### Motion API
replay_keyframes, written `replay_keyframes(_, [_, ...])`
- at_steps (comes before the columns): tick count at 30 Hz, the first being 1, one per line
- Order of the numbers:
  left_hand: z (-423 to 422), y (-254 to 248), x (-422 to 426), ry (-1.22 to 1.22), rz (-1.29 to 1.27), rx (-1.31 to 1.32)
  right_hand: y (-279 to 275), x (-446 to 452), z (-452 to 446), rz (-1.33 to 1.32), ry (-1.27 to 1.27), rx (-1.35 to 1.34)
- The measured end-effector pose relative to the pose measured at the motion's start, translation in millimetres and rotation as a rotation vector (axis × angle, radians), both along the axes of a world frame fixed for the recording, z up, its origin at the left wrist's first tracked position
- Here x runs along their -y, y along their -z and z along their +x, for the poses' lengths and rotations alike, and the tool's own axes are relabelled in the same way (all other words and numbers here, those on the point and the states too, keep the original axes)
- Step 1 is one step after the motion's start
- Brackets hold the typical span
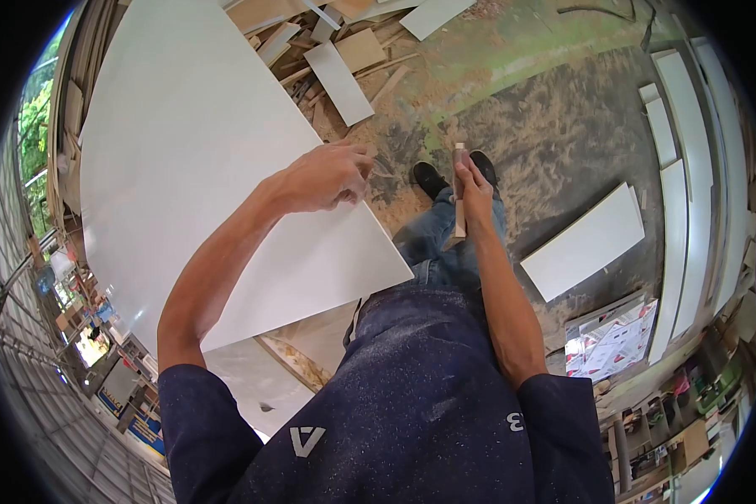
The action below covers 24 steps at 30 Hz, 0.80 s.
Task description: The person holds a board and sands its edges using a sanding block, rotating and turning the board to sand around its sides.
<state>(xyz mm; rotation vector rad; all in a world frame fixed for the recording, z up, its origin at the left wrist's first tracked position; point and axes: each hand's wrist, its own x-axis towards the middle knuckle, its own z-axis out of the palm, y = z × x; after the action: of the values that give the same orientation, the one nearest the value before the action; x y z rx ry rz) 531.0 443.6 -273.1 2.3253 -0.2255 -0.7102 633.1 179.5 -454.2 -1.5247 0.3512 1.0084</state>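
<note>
A large white panel (202,168) fills the left and middle of the view. My left hand (332,175) is at the panel's right edge, fingers curled and pressed together; whatever they may hold is too small or hidden to name. On the right, my right hand (475,189) is wrapped round a narrow, light wooden block (460,220), which stands out above and below the fingers. That hand is over my legs, to the right of the panel and apart from it.
Wood offcuts (361,50) and a small white board (339,82) lie beyond the panel. A white board (586,242) rests on the dusty floor at right, near long white strips (689,202). My shoes (431,180) are below my right hand.
</note>
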Motion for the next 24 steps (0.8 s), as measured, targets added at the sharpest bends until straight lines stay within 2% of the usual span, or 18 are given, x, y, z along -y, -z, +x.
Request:
replay_keyframes(2, [-2.7, 3.1, 5.3, 0.04, 0.011, 0.008, -1.9, 3.0, -0.2, -0.006, 0.001, 0.005])
replay_keyframes(4, [-11.8, 7.4, 15.4, 0.027, -0.023, 0.155, -7.1, 1.9, -0.7, -0.009, -0.004, 0.012])
replay_keyframes(9, [-31.1, 12.2, 72.6, 0.151, -0.026, 0.284, -19.1, 1.8, -29.2, 0.032, -0.136, 0.089])
replay_keyframes(13, [-50.7, 22.6, 94.1, 0.226, 0.032, 0.358, -84.9, -2.3, -50.3, 0.181, -0.243, 0.107])
replay_keyframes(16, [-51.8, 24.4, 64.4, 0.18, 0.16, 0.447, -113.0, -2.6, -60.0, 0.244, -0.336, 0.093])
replay_keyframes(18, [-53.3, 25.5, 26.4, 0.054, 0.231, 0.38, -118.9, -3.0, -67.1, 0.305, -0.496, 0.391])
replay_keyframes(20, [-43.0, 24.0, -11.5, -0.045, 0.267, 0.439, -127.4, -6.1, -68.7, 0.319, -0.565, 0.356])
replay_keyframes(22, [-31.2, 19.9, -46.9, -0.051, 0.431, 0.453, -128.5, -9.1, -68.7, 0.358, -0.594, 0.489])
replay_keyframes(24, [-19.9, 15.0, -81.2, -0.129, 0.464, 0.381, -128.1, -3.3, -66.2, 0.344, -0.656, 0.474])
